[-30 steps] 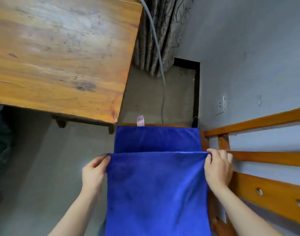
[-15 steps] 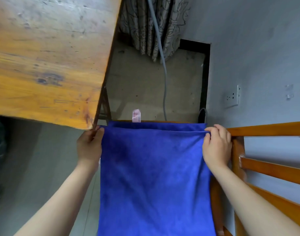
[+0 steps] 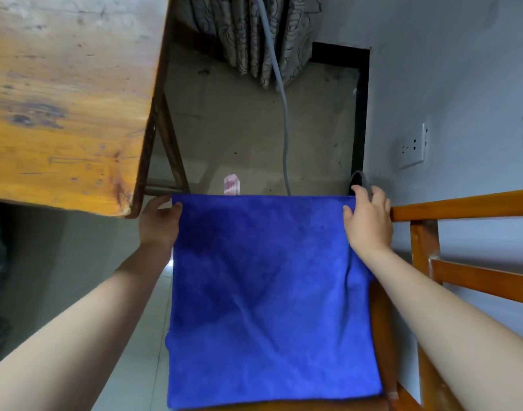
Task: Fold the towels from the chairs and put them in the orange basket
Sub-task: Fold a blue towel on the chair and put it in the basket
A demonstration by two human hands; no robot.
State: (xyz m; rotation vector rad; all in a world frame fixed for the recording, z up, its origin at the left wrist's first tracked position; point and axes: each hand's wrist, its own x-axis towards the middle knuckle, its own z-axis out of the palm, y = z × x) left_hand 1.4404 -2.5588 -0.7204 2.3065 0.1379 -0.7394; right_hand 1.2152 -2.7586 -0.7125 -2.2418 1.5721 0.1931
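Observation:
A blue towel point(image 3: 266, 298) lies folded in half on the seat of an orange wooden chair point(image 3: 383, 327), its two far edges lined up. A pink label point(image 3: 232, 185) sticks out past that far edge. My left hand point(image 3: 158, 223) pinches the towel's far left corner, thumb on top. My right hand point(image 3: 368, 223) rests at the far right corner, with its thumb on the cloth and its fingers stretched loosely past the edge. The orange basket is out of view.
A worn wooden table point(image 3: 64, 108) overhangs at the upper left, its corner close to my left hand. Orange chair rails point(image 3: 461, 206) run along the grey wall at right, below a wall socket point(image 3: 411, 149). A grey cable point(image 3: 285, 134) and a curtain point(image 3: 254, 34) hang beyond.
Both hands carried the towel's near edge up and over to the far edge, so the fold closed. My right hand's fingers have straightened from their curled grip.

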